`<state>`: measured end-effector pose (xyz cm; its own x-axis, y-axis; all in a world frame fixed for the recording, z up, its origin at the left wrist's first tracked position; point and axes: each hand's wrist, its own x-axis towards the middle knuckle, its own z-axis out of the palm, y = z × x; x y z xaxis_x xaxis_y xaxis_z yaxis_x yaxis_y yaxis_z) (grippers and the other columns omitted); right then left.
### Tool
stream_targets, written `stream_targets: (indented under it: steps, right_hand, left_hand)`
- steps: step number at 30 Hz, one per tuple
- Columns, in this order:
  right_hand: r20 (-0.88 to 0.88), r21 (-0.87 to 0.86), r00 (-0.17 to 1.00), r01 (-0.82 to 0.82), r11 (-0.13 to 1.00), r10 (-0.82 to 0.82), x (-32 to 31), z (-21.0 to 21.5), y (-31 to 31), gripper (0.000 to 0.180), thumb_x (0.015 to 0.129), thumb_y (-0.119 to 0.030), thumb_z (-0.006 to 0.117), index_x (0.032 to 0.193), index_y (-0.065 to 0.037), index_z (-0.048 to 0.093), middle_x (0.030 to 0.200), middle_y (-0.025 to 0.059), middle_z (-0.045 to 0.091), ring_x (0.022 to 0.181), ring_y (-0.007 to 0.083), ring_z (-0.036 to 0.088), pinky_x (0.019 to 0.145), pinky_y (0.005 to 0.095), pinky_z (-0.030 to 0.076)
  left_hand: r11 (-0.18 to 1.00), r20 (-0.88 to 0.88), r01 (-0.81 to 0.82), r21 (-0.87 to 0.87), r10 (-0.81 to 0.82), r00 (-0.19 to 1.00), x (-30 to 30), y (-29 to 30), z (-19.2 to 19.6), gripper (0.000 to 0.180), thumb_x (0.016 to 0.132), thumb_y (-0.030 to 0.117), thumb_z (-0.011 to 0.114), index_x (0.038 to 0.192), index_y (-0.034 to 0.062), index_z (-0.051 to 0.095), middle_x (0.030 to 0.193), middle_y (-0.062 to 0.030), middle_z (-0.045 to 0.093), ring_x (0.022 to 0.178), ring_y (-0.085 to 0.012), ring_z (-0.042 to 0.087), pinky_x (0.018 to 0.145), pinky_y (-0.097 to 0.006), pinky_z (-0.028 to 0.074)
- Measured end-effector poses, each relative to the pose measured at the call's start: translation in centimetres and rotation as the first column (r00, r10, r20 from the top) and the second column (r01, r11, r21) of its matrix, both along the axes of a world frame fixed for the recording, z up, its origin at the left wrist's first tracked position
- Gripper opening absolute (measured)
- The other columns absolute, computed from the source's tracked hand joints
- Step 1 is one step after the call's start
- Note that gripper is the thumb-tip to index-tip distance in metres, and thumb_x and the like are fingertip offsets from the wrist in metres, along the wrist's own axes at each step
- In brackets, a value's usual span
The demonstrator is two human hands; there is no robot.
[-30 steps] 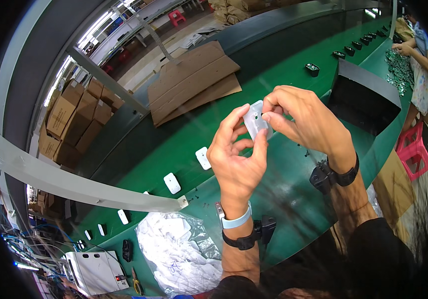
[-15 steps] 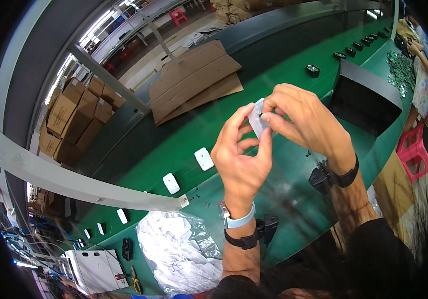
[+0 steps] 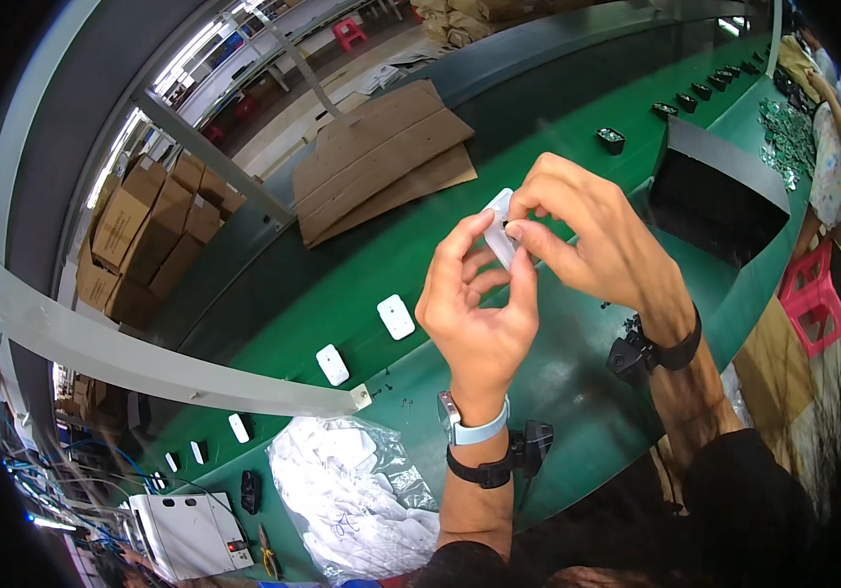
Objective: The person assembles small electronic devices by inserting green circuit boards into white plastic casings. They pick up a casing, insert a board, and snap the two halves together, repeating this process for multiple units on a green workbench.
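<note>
A small white plastic cover (image 3: 496, 235) is held up over the green bench, tilted, between the thumb and fingers of my left hand (image 3: 479, 309). My right hand (image 3: 592, 235) is closed in a pinch of thumb and index finger against the cover's face. Between those fingertips a tiny dark part (image 3: 507, 226) just shows; its kind is too small to make out. Beyond my left hand, a white cover (image 3: 396, 318) and another white cover (image 3: 332, 365) lie on the green belt (image 3: 273, 328).
A bag of white parts (image 3: 347, 500) lies below left, near pliers (image 3: 268, 552) and a white machine box (image 3: 190, 534). A black bin (image 3: 719, 191) stands at right; black housings (image 3: 610, 141) line the belt. A grey metal bar (image 3: 166, 353) crosses at left. Another person (image 3: 837, 147) sits far right.
The covers and black housings on the belt have slid slightly toward the lower left. My hands have tilted the held cover more edge-on, the right fingers still pinching at it.
</note>
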<state>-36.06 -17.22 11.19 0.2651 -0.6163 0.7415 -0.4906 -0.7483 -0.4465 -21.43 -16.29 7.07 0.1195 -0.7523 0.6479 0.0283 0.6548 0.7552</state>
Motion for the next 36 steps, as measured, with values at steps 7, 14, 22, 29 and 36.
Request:
stream_targets:
  steps: [7, 14, 22, 29, 36]
  right_hand:
    - [0.324, 0.229, 0.942, -0.167, 0.959, 0.087, -0.1, 0.0, 0.0, 0.024, 0.087, -0.001, 0.067, 0.111, 0.0, 0.066, 0.093, 0.0073, 0.061, 0.085, 0.0131, 0.061, 0.065, 0.0288, 0.053]
    - [0.459, 0.298, 0.875, -0.315, 0.901, 0.154, 0.4, -0.7, -0.3, 0.024, 0.089, -0.001, 0.066, 0.113, 0.0, 0.066, 0.101, 0.0078, 0.065, 0.089, 0.013, 0.064, 0.071, 0.028, 0.058]
    - [0.399, 0.201, 0.907, -0.228, 0.953, 0.133, 1.1, -0.9, -0.4, 0.025, 0.089, -0.001, 0.065, 0.113, 0.001, 0.065, 0.102, 0.0089, 0.065, 0.089, 0.0137, 0.065, 0.069, 0.0277, 0.059]
    - [0.48, 0.331, 0.871, -0.287, 0.899, 0.102, 1.2, -0.8, -0.1, 0.026, 0.088, 0.0, 0.064, 0.114, 0.001, 0.064, 0.094, 0.0069, 0.066, 0.084, 0.0111, 0.064, 0.063, 0.0249, 0.058]
    - [0.496, 0.376, 0.859, -0.343, 0.86, 0.126, 0.6, -0.5, -0.1, 0.025, 0.087, -0.002, 0.066, 0.112, 0.0, 0.064, 0.094, 0.005, 0.067, 0.085, 0.0094, 0.064, 0.066, 0.0239, 0.057]
  left_hand:
    - [0.985, -0.058, 0.153, 0.078, -0.148, 0.987, -0.1, 0.5, 1.0, 0.048, 0.085, -0.013, 0.066, 0.13, -0.0079, 0.048, 0.12, -0.0211, 0.061, 0.098, -0.0235, 0.071, 0.069, -0.029, 0.065]
    - [0.977, -0.139, 0.204, 0.068, -0.193, 0.971, 0.0, 0.3, 0.6, 0.052, 0.086, -0.013, 0.066, 0.133, -0.0071, 0.044, 0.121, -0.0221, 0.061, 0.101, -0.0248, 0.071, 0.07, -0.028, 0.065]
    - [0.989, -0.167, 0.145, 0.017, -0.141, 0.976, -0.3, 0.3, 0.6, 0.047, 0.087, -0.011, 0.067, 0.13, -0.0092, 0.047, 0.118, -0.0222, 0.063, 0.098, -0.0223, 0.071, 0.069, -0.028, 0.063]
    - [0.994, -0.157, 0.11, 0.023, -0.105, 0.982, -0.4, 0.4, 0.5, 0.046, 0.087, -0.009, 0.068, 0.129, -0.0094, 0.049, 0.115, -0.0222, 0.064, 0.093, -0.0202, 0.07, 0.067, -0.028, 0.061]
    - [0.997, -0.08, 0.069, 0.024, -0.067, 0.995, -0.2, 0.4, 0.4, 0.047, 0.088, -0.01, 0.065, 0.131, -0.0071, 0.048, 0.116, -0.0204, 0.065, 0.099, -0.0208, 0.07, 0.068, -0.025, 0.06]
